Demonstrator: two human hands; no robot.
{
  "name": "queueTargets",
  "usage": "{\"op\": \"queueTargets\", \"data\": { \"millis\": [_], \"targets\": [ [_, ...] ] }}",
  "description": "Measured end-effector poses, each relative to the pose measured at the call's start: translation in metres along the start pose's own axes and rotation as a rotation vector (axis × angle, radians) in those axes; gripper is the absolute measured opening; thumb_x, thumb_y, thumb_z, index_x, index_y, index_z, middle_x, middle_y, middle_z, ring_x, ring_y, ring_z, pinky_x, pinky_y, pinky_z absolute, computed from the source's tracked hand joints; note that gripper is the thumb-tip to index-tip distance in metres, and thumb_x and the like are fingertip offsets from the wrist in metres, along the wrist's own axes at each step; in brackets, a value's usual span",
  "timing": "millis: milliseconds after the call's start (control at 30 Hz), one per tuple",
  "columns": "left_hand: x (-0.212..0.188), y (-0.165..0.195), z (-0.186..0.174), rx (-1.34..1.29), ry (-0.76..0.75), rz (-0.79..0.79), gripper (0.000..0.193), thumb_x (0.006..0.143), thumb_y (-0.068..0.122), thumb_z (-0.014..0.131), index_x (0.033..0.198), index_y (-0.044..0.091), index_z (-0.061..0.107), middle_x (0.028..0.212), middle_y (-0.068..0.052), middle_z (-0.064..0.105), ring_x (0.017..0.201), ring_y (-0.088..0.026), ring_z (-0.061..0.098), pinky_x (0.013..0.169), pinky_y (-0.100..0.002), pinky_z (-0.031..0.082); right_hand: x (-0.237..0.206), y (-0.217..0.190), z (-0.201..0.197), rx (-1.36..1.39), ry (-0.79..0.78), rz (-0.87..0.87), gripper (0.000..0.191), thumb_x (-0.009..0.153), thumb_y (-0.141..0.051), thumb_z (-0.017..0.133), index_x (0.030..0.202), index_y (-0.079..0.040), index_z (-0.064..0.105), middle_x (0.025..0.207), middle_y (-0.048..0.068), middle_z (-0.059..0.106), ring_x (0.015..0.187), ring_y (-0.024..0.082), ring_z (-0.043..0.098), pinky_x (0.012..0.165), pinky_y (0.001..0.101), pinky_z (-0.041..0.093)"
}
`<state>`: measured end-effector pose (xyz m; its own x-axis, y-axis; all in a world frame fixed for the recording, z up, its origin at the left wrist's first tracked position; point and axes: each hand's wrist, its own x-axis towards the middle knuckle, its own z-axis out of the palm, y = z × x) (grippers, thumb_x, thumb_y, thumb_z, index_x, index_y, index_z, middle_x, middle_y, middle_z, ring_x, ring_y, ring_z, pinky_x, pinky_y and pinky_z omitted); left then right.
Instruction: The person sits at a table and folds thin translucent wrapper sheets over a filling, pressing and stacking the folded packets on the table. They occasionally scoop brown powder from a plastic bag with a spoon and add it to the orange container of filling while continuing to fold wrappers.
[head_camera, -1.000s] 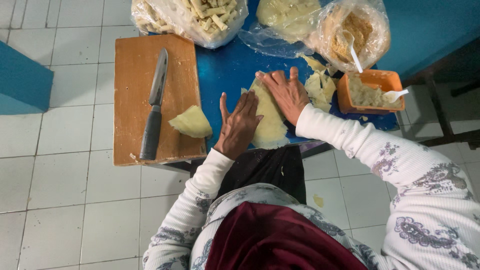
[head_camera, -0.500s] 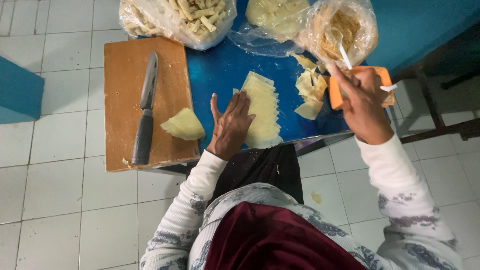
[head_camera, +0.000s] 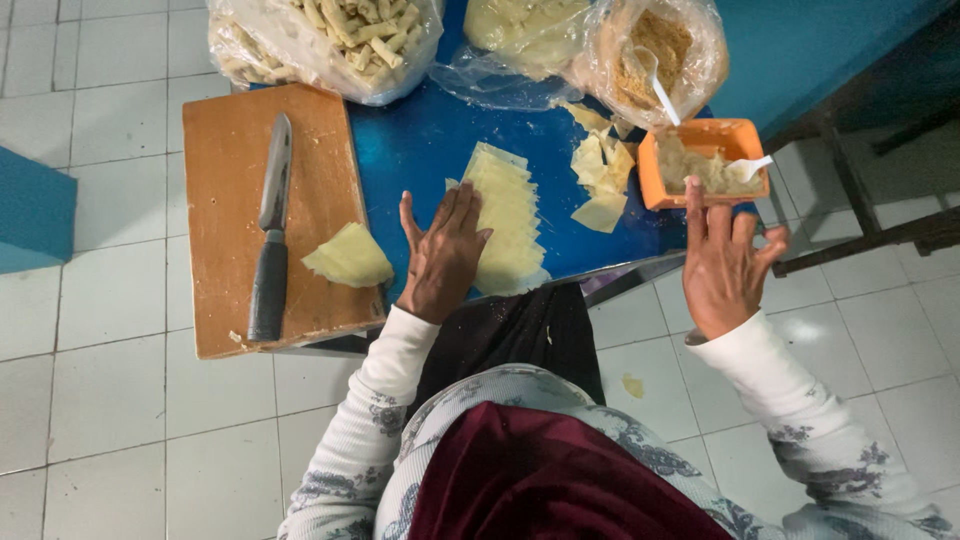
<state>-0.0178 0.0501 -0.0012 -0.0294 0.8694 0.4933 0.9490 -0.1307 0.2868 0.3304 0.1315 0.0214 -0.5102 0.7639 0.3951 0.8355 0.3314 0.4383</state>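
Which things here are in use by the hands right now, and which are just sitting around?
In use:
left hand, flat on the stack of thin dough sheets
right hand, at the orange tub of filling with a white plastic fork

Lying about:
knife and folded dough piece on the wooden cutting board
bag of finished rolls
bag of crumbs
loose dough scraps

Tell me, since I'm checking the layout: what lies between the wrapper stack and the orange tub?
In the head view, loose wrapper scraps lie on the blue table between the wrapper stack and orange tub.
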Motion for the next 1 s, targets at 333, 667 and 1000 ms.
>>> {"op": "queueTargets", "data": {
  "millis": [333, 667, 1000],
  "targets": [
    [0.0, -0.002, 0.003, 0.035, 0.01, 0.022, 0.049, 0.098, 0.024, 0.065, 0.14, -0.001, 0.056, 0.15, -0.015, 0.055, 0.14, -0.026, 0.05, 0.117, -0.072, 0.013, -0.002, 0.006, -0.002, 0.12, 0.029, -0.002, 0.078, 0.104, 0.001, 0.057, 0.175, -0.021, 0.033, 0.114, 0.008, 0.044, 0.111, 0.03, 0.043, 0.099, 0.0572, 0.028],
    [-0.001, -0.004, 0.004, 0.055, 0.009, 0.024, 0.048, 0.099, 0.024, 0.064, 0.141, 0.0, 0.056, 0.149, -0.014, 0.055, 0.14, -0.025, 0.051, 0.117, -0.073, 0.013, -0.014, 0.0, -0.008, 0.507, -0.03, 0.085, 0.1, 0.079, 0.013, 0.06, 0.166, -0.029, 0.036, 0.109, 0.013, 0.039, 0.105, 0.035, 0.04, 0.088, 0.054, 0.03],
    [-0.001, -0.003, 0.003, 0.043, 0.016, 0.019, 0.05, 0.098, 0.024, 0.066, 0.141, 0.0, 0.057, 0.15, -0.013, 0.055, 0.141, -0.024, 0.05, 0.118, -0.072, 0.012, 0.013, 0.007, 0.021, 0.585, 0.043, 0.157, 0.101, 0.08, 0.015, 0.055, 0.172, -0.013, 0.023, 0.126, 0.019, 0.04, 0.113, 0.038, 0.041, 0.092, 0.0527, 0.033]
  ]
}}
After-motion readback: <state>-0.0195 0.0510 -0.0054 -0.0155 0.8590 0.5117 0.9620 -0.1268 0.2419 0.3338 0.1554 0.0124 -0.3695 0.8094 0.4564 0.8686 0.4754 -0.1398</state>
